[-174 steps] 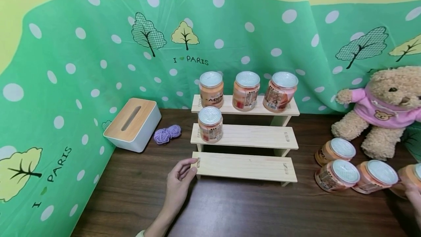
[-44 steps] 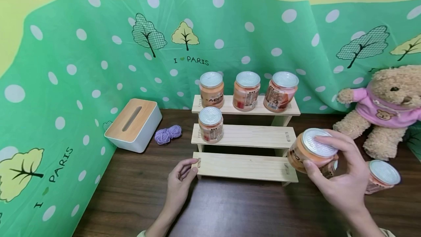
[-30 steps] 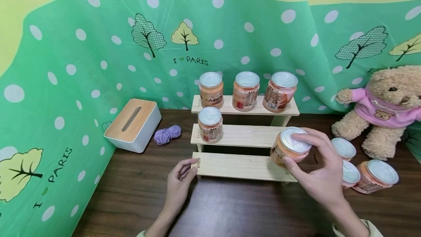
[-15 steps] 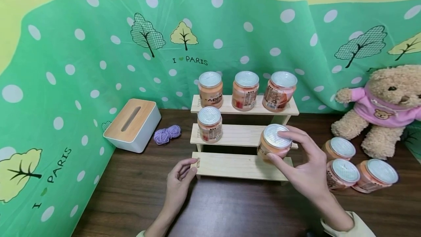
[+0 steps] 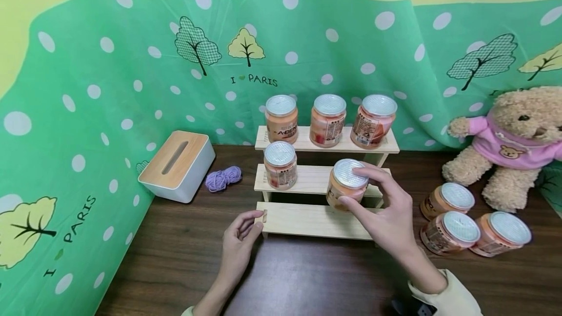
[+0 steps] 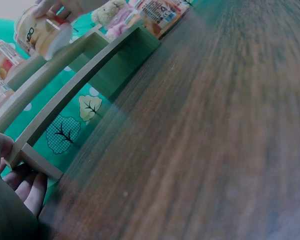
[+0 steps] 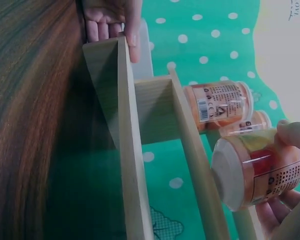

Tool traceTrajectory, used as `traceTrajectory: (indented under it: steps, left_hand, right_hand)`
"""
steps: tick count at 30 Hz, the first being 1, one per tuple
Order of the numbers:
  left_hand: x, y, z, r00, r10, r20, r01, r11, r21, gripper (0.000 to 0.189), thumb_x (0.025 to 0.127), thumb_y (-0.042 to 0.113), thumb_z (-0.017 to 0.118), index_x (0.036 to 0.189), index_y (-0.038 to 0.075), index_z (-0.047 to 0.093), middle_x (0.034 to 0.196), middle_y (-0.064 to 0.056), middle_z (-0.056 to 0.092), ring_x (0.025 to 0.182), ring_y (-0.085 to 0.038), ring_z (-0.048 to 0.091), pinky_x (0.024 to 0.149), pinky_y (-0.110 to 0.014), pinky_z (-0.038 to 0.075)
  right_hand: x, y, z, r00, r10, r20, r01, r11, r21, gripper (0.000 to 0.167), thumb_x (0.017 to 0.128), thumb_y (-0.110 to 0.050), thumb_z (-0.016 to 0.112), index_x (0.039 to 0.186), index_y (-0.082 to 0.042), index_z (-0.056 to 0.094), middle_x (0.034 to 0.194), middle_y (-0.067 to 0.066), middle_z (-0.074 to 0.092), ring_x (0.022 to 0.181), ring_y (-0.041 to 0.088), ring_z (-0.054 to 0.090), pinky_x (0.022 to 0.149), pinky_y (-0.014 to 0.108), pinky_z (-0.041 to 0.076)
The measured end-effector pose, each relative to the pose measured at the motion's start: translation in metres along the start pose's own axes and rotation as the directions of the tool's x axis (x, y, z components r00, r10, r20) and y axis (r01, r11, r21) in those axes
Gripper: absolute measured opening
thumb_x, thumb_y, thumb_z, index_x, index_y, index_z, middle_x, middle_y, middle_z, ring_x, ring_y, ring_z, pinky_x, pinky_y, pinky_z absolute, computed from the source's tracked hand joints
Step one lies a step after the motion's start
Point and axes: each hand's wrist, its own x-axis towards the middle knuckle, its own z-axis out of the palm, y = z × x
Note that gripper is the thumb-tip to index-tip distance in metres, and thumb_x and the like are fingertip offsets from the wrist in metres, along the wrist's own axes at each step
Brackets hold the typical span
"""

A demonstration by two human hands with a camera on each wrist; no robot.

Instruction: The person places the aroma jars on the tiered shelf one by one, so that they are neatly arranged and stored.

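Note:
A three-step wooden display stand point(image 5: 311, 219) stands on the table. My left hand point(image 5: 237, 243) grips the left end of its lowest step, thumb on top and fingers around the leg in the left wrist view. My right hand point(image 5: 391, 213) holds a canned-fruit jar point(image 5: 339, 191) with a silvery lid, thumb on the near side and fingers at the far side. The held jar is slightly tilted and overlaps the middle step in the head view. A similar jar point(image 5: 281, 175) sits at the left of that step. Three more, including the left jar point(image 5: 282, 128), line the top step.
Three jars, one a front jar point(image 5: 443, 238), stand together on the table at the right. Behind them sits a teddy bear point(image 5: 511, 145) in a pink top. A tissue box point(image 5: 184, 179) and a purple yarn bundle point(image 5: 224, 178) lie left of the stand.
My right hand has picked up a jar from the table's right side and carried it left to the middle step. My left hand has stayed on the stand.

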Motion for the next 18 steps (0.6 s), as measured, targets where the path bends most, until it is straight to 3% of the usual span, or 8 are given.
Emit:
traceTrajectory:
  steps: [6,12,18]
  left_hand:
    - [0.000,0.000,0.000,1.000,0.010,0.005,-0.010,1.000,-0.013,0.026,0.102,-0.005,0.072,0.128,-0.009,0.072,0.132,-0.024,0.076,0.121,-0.006,0.072,0.108,-0.020,0.055]
    - [0.000,0.000,0.000,1.000,0.010,0.006,-0.010,1.000,-0.008,0.026,0.103,-0.004,0.072,0.128,-0.008,0.072,0.133,-0.023,0.076,0.122,-0.007,0.072,0.109,-0.020,0.055]
    - [-0.001,0.001,0.000,1.000,0.002,0.005,-0.002,1.000,0.001,0.026,0.103,-0.002,0.073,0.128,-0.007,0.073,0.133,-0.021,0.077,0.123,-0.008,0.072,0.109,-0.020,0.055]
  right_hand:
    - [0.003,0.001,0.007,0.999,0.037,0.018,-0.037,0.999,-0.027,0.068,0.068,0.025,0.092,0.130,0.004,0.073,0.138,0.020,0.071,0.130,0.018,0.068,0.108,0.025,0.055]
    - [0.008,0.000,0.013,0.996,0.081,0.041,-0.078,0.995,-0.065,0.067,0.069,0.021,0.095,0.130,0.003,0.073,0.138,0.018,0.072,0.125,0.014,0.069,0.106,0.023,0.055]
    - [0.012,0.002,0.021,0.995,0.073,0.060,-0.069,0.995,-0.067,0.065,0.072,0.018,0.096,0.130,0.003,0.072,0.135,0.017,0.072,0.123,0.013,0.068,0.105,0.022,0.055]
